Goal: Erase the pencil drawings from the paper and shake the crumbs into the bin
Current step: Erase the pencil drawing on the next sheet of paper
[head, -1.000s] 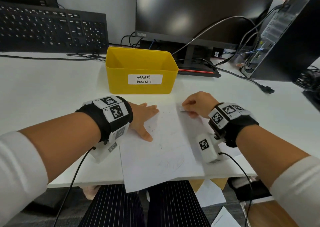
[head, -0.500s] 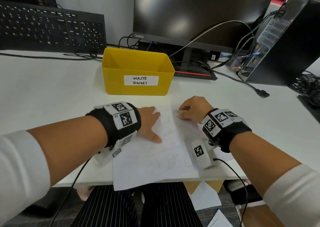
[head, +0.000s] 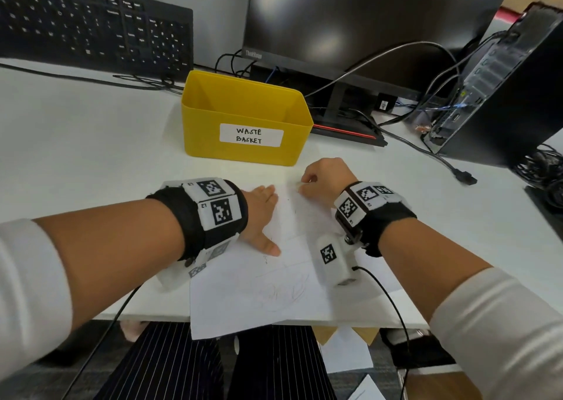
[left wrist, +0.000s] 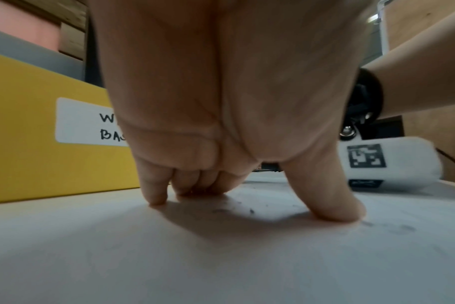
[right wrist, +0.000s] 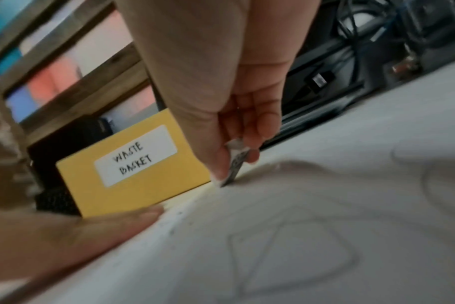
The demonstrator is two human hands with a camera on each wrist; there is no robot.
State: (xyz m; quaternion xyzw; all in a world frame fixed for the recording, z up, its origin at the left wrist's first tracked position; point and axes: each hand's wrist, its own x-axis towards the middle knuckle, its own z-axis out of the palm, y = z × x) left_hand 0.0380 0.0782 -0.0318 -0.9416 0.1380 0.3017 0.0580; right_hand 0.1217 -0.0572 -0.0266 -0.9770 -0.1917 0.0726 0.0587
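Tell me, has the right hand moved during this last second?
Yes. The right hand, pinching the eraser, has slid left over the paper, ending nearer the front right corner of the yellow waste basket.

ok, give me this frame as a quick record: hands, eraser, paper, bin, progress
left hand: fingers and thumb pressed down on the paper, holding it still
right hand: pinches the eraser, tip on the sheet near its far edge
paper: flat on the white desk, near edge overhanging the desk
pencil drawings: still visible near the front edge
crumbs: dark specks by the left thumb
waste basket: yellow, upright, just beyond the paper
progress: erasing underway, nothing shaken out yet
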